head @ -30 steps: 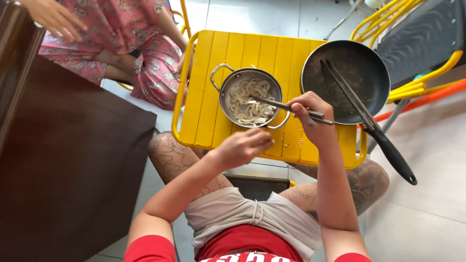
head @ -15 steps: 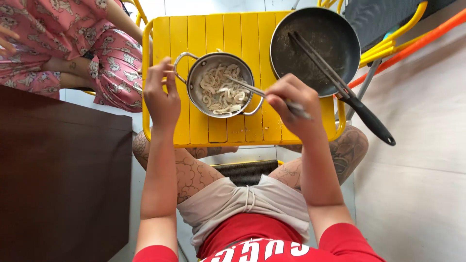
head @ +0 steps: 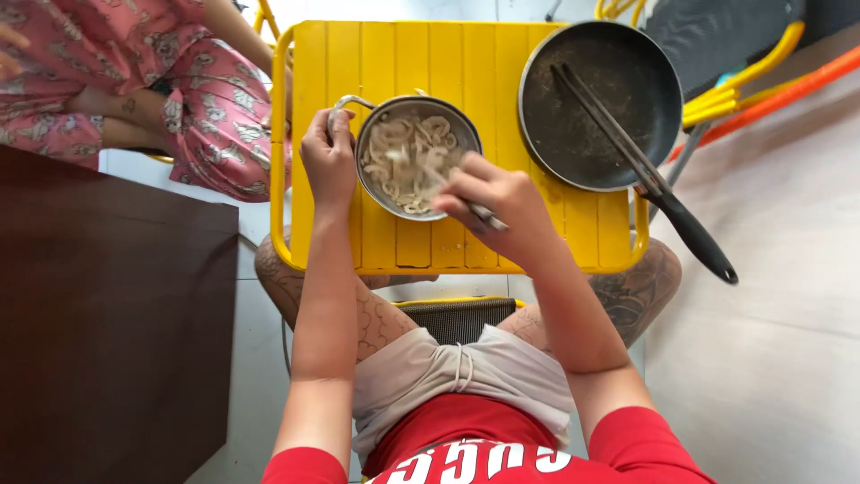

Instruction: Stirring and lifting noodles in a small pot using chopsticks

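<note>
Noodles (head: 408,166) fill the pot (head: 448,116); little eaten, judging by that. Left hand (head: 329,161) grips its handle; right hand (head: 497,206) clenches a utensil (head: 430,170), blurred.

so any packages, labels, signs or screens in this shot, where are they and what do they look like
No packages, signs or screens.
Printed lettering: across the chest of the person's red shirt, bottom middle of the view; large white block letters, upside down to the camera, partly cut off by the frame edge.
</note>
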